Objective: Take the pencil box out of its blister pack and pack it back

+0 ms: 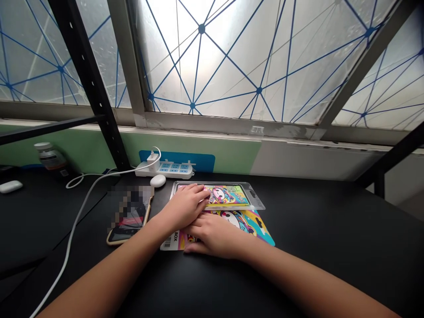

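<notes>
Currently left hand (185, 205) lies flat, fingers loosely spread, on the clear blister pack (232, 195) mid-desk (331, 229), covering its left end. Right hand (213, 236) rests palm-down, fingers extended, on the printed card (255, 225) just in front of the pack, hiding most of the artwork. Neither hand grips anything; the phone (127, 221) to the left is blurred out, and the card's label is covered except for "BOX".

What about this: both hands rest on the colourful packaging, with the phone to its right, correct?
No: the head view shows the phone left of the colourful packaging, not right. The left hand and right hand do rest on it.
</notes>
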A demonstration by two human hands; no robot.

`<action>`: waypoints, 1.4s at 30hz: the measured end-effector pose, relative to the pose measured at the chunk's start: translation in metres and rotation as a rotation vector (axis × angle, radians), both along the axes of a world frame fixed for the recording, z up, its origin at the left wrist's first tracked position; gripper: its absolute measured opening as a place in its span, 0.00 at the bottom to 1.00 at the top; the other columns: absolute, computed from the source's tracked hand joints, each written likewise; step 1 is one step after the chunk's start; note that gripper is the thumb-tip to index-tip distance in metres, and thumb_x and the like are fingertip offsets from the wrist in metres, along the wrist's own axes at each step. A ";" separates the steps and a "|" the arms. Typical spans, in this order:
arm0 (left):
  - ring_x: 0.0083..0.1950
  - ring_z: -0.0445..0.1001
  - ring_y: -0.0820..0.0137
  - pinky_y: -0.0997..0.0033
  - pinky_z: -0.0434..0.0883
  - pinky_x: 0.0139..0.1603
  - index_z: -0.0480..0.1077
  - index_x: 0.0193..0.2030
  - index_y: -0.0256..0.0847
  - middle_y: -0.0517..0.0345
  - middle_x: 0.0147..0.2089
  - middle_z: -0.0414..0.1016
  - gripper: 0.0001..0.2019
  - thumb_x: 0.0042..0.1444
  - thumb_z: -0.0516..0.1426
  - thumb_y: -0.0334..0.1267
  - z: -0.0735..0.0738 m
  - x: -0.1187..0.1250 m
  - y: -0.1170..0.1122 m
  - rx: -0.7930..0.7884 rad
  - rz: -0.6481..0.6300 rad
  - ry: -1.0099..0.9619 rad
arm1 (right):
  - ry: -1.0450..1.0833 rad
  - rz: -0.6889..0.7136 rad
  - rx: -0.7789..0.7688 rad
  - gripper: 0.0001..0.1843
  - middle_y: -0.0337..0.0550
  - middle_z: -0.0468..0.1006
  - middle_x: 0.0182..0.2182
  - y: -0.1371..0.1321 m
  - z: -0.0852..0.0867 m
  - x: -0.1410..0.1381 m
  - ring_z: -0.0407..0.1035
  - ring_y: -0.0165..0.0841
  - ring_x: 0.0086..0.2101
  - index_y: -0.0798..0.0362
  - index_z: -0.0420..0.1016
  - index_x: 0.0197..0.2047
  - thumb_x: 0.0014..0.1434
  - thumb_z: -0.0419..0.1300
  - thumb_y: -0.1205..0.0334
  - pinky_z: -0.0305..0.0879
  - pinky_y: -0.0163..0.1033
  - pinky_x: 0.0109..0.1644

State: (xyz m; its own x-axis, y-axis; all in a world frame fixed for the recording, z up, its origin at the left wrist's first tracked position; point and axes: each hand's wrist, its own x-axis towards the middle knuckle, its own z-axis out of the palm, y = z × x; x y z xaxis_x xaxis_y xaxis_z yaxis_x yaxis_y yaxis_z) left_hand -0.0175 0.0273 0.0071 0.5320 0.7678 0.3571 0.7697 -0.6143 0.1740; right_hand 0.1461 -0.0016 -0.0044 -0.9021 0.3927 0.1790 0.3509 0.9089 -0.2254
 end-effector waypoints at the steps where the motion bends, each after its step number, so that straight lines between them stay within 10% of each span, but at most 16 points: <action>1: 0.64 0.68 0.56 0.51 0.66 0.63 0.72 0.58 0.47 0.53 0.62 0.73 0.15 0.70 0.50 0.40 0.000 0.000 0.000 -0.001 0.002 -0.003 | -0.009 -0.005 0.023 0.20 0.49 0.83 0.46 0.000 0.000 -0.001 0.73 0.41 0.49 0.57 0.78 0.51 0.66 0.59 0.49 0.65 0.42 0.56; 7: 0.63 0.69 0.58 0.54 0.66 0.62 0.72 0.58 0.48 0.53 0.61 0.73 0.15 0.70 0.50 0.41 -0.003 -0.002 0.001 0.010 0.001 -0.030 | 0.060 0.096 0.265 0.16 0.44 0.83 0.37 0.001 0.003 0.001 0.74 0.37 0.40 0.54 0.79 0.41 0.69 0.54 0.53 0.65 0.42 0.54; 11: 0.63 0.69 0.57 0.52 0.65 0.63 0.71 0.58 0.47 0.51 0.62 0.73 0.15 0.70 0.49 0.40 -0.005 -0.004 0.003 0.006 -0.020 -0.026 | 0.180 -0.106 0.381 0.18 0.46 0.81 0.32 0.020 0.022 0.023 0.73 0.37 0.35 0.52 0.77 0.34 0.70 0.51 0.57 0.66 0.43 0.46; 17: 0.64 0.67 0.57 0.51 0.63 0.63 0.69 0.60 0.47 0.50 0.64 0.70 0.17 0.70 0.48 0.42 -0.006 -0.004 0.003 -0.006 -0.002 -0.020 | 0.126 -0.523 0.147 0.14 0.49 0.79 0.41 0.073 0.028 0.079 0.73 0.41 0.42 0.52 0.78 0.42 0.67 0.54 0.55 0.69 0.44 0.45; 29: 0.65 0.65 0.57 0.50 0.59 0.65 0.67 0.61 0.46 0.48 0.65 0.68 0.18 0.70 0.46 0.45 -0.006 -0.002 0.003 -0.020 0.053 -0.010 | -0.096 -0.571 -0.144 0.35 0.53 0.70 0.52 0.081 0.042 0.092 0.67 0.49 0.51 0.49 0.74 0.56 0.54 0.62 0.34 0.62 0.54 0.57; 42: 0.65 0.66 0.54 0.47 0.61 0.63 0.66 0.62 0.45 0.48 0.64 0.70 0.23 0.67 0.50 0.54 0.003 -0.008 0.003 -0.025 0.151 -0.010 | -0.027 -0.580 -0.112 0.28 0.50 0.70 0.50 0.077 0.042 0.090 0.65 0.47 0.50 0.49 0.71 0.47 0.48 0.69 0.43 0.60 0.52 0.56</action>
